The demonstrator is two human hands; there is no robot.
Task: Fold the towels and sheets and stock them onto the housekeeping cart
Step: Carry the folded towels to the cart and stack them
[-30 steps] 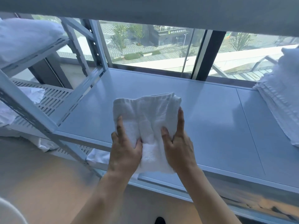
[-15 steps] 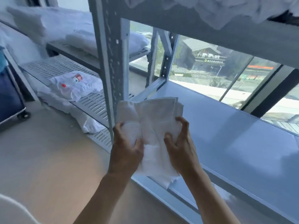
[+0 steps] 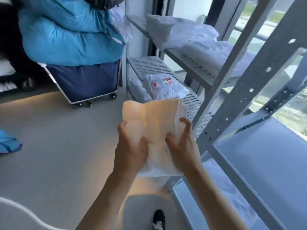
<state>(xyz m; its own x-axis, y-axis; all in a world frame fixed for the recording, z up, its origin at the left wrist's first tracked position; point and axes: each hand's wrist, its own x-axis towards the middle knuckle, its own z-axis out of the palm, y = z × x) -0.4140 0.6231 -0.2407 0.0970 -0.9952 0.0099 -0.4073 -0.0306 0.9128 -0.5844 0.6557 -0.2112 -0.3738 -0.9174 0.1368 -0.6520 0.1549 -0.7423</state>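
— Over by the far wall, what's that big blue thing?
— A laundry cart (image 3: pixel 86 80) on casters, heaped with a blue bundle (image 3: pixel 66 30). Right of it stands the grey shelving (image 3: pixel 166 67), with white linens (image 3: pixel 191 39) on the upper shelf and a plastic bottle (image 3: pixel 162 82) lying on a white bag lower down.
— And the folded towel (image 3: pixel 154 130)?
— Held in the air above the floor (image 3: pixel 58 138), just left of the shelf upright, clear of every surface. The left hand (image 3: pixel 131 146) grips its lower left part and the right hand (image 3: pixel 182 141) its lower right edge, thumbs on top, fingers curled round the cloth.
— Which way does it run?
— Its long axis points away from the person, toward the cart and lower shelf; the loose layered edges face right.
— What might go wrong?
— Both grips sit low, so the free far end could flop open and undo the fold. Those right-hand layers look ready to slide apart, and a swing past the upright could snag them.
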